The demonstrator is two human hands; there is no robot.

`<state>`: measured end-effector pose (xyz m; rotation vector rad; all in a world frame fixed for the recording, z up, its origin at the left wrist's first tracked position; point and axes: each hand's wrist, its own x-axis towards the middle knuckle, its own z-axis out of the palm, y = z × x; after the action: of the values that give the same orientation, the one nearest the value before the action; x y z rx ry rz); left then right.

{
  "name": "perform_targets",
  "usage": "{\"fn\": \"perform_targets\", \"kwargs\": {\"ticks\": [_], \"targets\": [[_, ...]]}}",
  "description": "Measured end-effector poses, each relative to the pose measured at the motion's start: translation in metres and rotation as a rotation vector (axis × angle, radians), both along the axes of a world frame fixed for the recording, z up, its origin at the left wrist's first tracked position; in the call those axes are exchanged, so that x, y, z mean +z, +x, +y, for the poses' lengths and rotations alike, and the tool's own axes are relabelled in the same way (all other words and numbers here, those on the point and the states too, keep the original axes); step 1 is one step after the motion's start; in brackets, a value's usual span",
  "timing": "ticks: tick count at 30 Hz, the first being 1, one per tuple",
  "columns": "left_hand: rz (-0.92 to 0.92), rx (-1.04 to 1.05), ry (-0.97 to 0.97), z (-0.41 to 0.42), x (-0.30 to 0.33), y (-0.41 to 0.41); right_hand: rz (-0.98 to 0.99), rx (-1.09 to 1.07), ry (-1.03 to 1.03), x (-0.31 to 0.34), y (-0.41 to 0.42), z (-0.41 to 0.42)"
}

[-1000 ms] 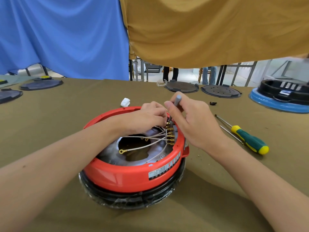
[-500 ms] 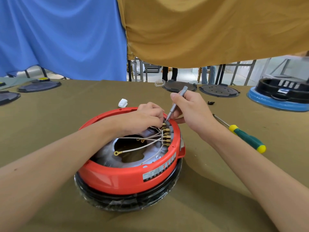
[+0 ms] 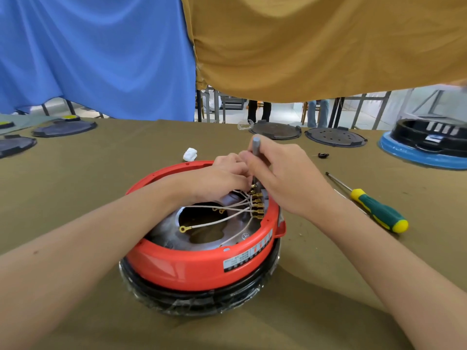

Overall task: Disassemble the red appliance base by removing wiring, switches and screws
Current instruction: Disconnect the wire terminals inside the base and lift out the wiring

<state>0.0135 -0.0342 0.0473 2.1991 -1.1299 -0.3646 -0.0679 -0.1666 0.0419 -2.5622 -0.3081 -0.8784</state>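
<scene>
Several thin wires [image 3: 227, 207] look limp, their brass terminals [image 3: 257, 201] small and stiff. Right hand [image 3: 283, 178] grips a driver [image 3: 256, 150]; left hand [image 3: 225, 178] pinches near the top terminal, likely the best hold.

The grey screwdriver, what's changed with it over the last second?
The right hand has swung the grey screwdriver from slanted to nearly upright over the brass terminals. The left hand stays at the wires; the green screwdriver lies untouched.

Right hand [image 3: 285, 178] grips grey screwdriver [image 3: 256, 147]; left hand [image 3: 222, 178] at brass terminals [image 3: 257, 203]
</scene>
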Motion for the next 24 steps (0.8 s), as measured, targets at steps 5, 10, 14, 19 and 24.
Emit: {"fn": "perform_targets", "kwargs": {"ticks": [5,10,14,19,24], "targets": [[0.125,0.032,-0.046,0.002,-0.004,0.002,0.099,-0.024,0.351,0.004,0.007,-0.010],[0.156,0.031,-0.059,0.002,-0.005,0.005,0.217,-0.010,0.689,-0.002,0.013,-0.020],[0.171,0.037,-0.064,0.004,-0.005,0.004,0.192,0.018,0.767,-0.006,0.009,-0.020],[0.096,0.025,-0.036,0.003,-0.002,0.002,-0.036,0.020,0.194,-0.005,-0.003,-0.007],[0.002,0.009,0.000,0.001,0.001,-0.002,-0.019,0.014,-0.064,0.000,0.000,-0.001]]}}
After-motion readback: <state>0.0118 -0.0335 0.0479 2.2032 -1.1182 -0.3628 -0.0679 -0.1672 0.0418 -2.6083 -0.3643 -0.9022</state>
